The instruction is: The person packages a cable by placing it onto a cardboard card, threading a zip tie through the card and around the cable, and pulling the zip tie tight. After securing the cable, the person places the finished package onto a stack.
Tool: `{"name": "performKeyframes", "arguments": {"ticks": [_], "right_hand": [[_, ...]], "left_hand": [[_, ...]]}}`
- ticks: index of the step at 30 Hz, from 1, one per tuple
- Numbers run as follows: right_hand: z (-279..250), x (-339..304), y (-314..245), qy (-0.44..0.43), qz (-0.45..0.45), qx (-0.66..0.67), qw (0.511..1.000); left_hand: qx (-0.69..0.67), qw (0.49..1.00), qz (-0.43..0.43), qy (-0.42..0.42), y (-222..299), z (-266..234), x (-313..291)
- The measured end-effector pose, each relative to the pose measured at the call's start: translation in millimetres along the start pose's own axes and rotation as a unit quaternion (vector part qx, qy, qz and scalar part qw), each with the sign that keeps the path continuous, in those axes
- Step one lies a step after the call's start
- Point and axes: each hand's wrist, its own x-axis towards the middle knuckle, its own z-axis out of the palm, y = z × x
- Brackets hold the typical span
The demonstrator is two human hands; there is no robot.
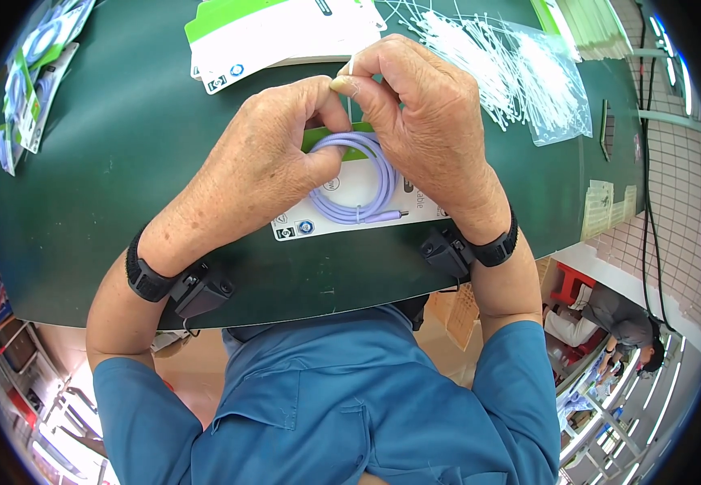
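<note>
A coiled light-purple cable (377, 192) lies on a white and green card (419, 208) in front of me. A white tie binds the coil at its near side, beside a dark-tipped plug. My left hand (261, 153) is closed at the coil's upper left, thumb over the cable, curled forefinger above it. With thumb and forefinger, my right hand (427, 101) pinches a thin white plastic tie (351, 68) above the card's top edge. Part of that tie is hidden behind the fingers. Both wrists wear black straps with small dark devices.
A stack of white and green cards (278, 36) lies beyond my hands on the green table (124, 186). Many loose white ties (480, 61) spread at the far right, some in a clear bag (561, 101). Packaged purple cables (31, 89) sit far left. Another person (621, 311) appears at right.
</note>
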Motion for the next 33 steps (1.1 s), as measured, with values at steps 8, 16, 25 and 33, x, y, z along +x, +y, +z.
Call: {"name": "performKeyframes", "arguments": {"ticks": [8, 16, 25, 33], "right_hand": [[-1.5, -2.1, 0.4, -0.010, 0.020, 0.017, 1.000], [-17.7, -4.2, -0.2, -0.065, 0.002, 0.074, 0.995], [-38.2, -4.0, -22.4, -0.203, 0.120, 0.162, 0.958], [-43.0, -5.1, -21.1, -0.204, 0.082, 0.232, 0.948]], "left_hand": [[-0.004, 1.000, 0.005, 0.002, -1.6, 1.5, 0.3], [-0.022, 1.000, -0.004, -0.002, -0.3, -4.7, -0.8], [-0.048, 0.999, -0.019, 0.012, -1.9, -8.1, 2.2], [-0.044, 0.998, -0.038, -0.033, 3.9, -16.7, 4.0]]}}
